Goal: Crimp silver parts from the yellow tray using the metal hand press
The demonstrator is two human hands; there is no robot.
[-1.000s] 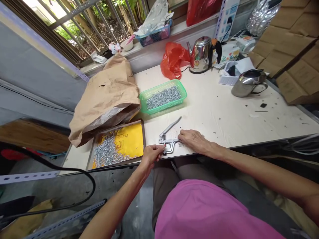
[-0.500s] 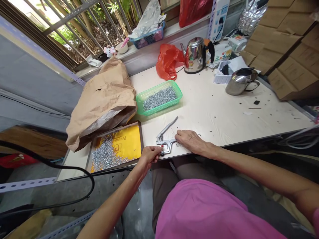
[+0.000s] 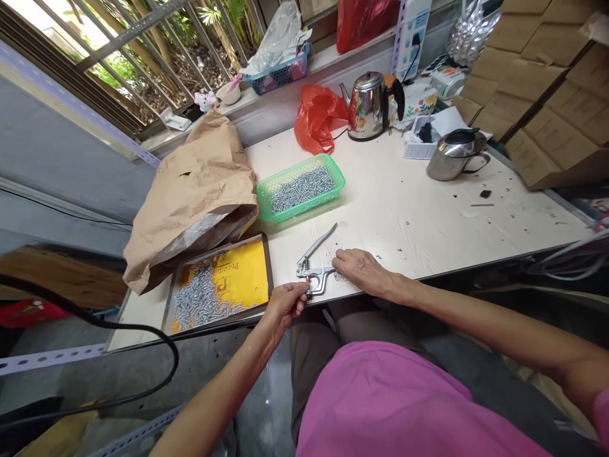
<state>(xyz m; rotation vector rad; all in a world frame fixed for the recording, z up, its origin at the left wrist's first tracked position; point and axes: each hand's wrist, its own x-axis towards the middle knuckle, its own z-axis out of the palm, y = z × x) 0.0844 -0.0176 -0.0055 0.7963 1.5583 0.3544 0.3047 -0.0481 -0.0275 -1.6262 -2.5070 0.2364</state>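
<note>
Grey metal hand pliers (image 3: 325, 274) lie near the table's front edge, their long upper handle swung apart from the lower one. A spring sits between the handles, and a small red part shows at the jaw. My left hand (image 3: 288, 299) is closed in a pinch right at the jaw; whatever its fingertips hold is too small to make out. Round the end of the lower handle, my right hand (image 3: 359, 270) is curled with its knuckles up, hiding that end. Small clear bits lie on the table under its fingers.
Left of my hands, a shallow tray (image 3: 267, 266) holds many small metal pieces on a yellow sheet. More fill a green basket (image 3: 301, 212) behind. A brown paper sack (image 3: 190, 184) slumps at left. A kettle (image 3: 367, 114), red bag (image 3: 316, 117) and steel pot (image 3: 451, 158) stand farther back.
The view has shifted slightly. My left fingertips have moved a little at the pliers' jaw, where more of the red part shows. My right hand stays in place.
</note>
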